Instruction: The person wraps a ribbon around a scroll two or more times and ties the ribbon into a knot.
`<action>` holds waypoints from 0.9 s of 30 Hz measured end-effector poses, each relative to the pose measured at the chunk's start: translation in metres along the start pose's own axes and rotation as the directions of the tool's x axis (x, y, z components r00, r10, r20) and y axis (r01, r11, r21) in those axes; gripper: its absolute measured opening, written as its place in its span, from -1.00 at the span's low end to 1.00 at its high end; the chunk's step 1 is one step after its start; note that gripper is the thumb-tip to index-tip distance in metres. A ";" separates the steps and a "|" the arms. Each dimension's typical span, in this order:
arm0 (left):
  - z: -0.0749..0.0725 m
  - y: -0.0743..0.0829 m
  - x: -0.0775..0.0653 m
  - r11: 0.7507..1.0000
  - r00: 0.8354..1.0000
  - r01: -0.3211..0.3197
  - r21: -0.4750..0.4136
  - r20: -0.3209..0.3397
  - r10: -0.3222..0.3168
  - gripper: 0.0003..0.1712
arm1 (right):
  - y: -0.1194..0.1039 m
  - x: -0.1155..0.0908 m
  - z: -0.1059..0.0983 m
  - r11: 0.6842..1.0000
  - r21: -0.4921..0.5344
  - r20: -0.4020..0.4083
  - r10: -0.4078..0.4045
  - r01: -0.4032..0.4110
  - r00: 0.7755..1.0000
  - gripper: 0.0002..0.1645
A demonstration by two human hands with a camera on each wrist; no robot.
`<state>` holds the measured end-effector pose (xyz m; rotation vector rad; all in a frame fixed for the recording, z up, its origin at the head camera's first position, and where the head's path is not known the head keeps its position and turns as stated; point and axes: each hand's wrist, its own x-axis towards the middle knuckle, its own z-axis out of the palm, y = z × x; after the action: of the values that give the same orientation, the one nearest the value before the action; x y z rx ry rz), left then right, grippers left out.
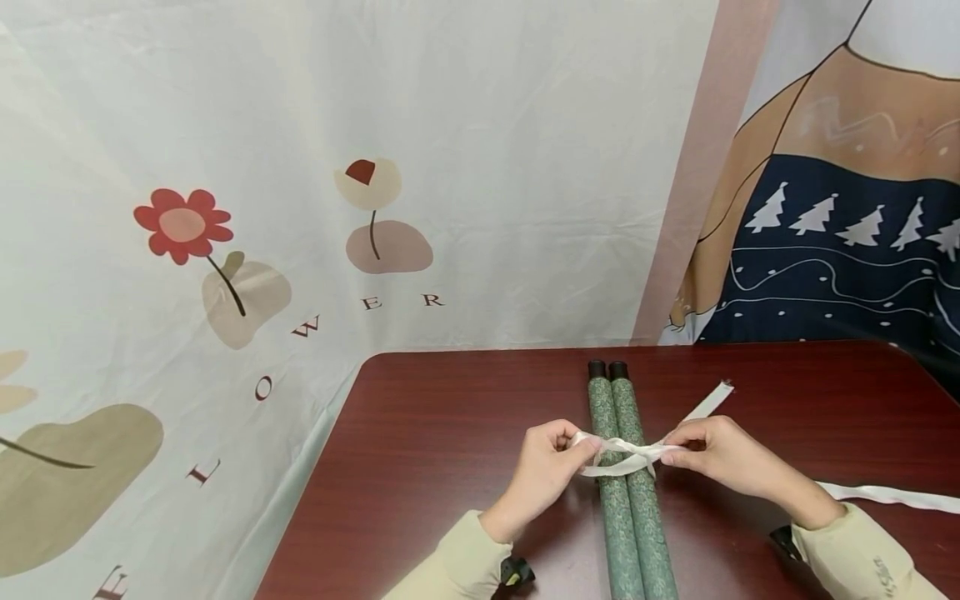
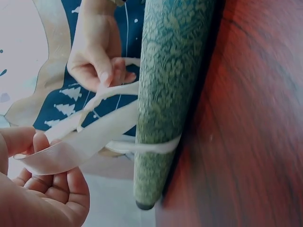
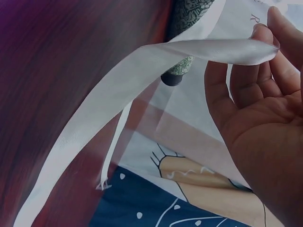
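Note:
Two long rolls (image 1: 626, 525) covered in green patterned material, with black end caps, lie side by side on the table. A white ribbon (image 1: 617, 469) runs round them and crosses over itself on top. My left hand (image 1: 542, 468) pinches a loop of it at the left of the rolls, between thumb and fingers. On the other side, my right hand (image 1: 726, 457) pinches the ribbon close to the crossing. The left wrist view has the ribbon (image 2: 90, 142) folded at the left fingertips. From the right wrist, a long ribbon length (image 3: 102, 94) trails away from the fingers.
The table (image 1: 420, 433) is dark red-brown wood. One frayed ribbon end (image 1: 712, 398) sticks out beyond the right hand, and another ribbon length (image 1: 892, 496) stretches to the right edge. A printed cloth (image 1: 510, 167) hangs behind the table.

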<state>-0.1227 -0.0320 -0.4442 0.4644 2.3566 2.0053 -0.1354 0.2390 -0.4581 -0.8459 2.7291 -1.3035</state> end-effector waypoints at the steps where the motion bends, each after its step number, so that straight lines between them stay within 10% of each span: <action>1: -0.003 0.001 -0.001 1.000 1.000 0.001 0.003 0.002 -0.001 -0.77 | 0.000 -0.001 -0.001 1.000 -0.007 -0.005 0.007 -0.007 1.000 -0.96; 12: -0.037 0.030 -0.012 1.000 1.000 0.012 0.001 0.001 -0.012 -0.79 | 0.005 -0.005 -0.004 0.998 -0.047 -0.055 0.036 -0.039 0.998 -0.94; 27: -0.068 0.019 -0.015 0.998 0.998 0.058 0.009 -0.012 -0.058 -0.79 | 0.009 -0.012 -0.012 0.991 -0.061 -0.062 0.115 -0.119 0.991 -0.90</action>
<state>-0.1174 -0.0982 -0.4164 0.3808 2.3584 1.9793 -0.1318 0.2581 -0.4595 -0.6492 2.8309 -1.2437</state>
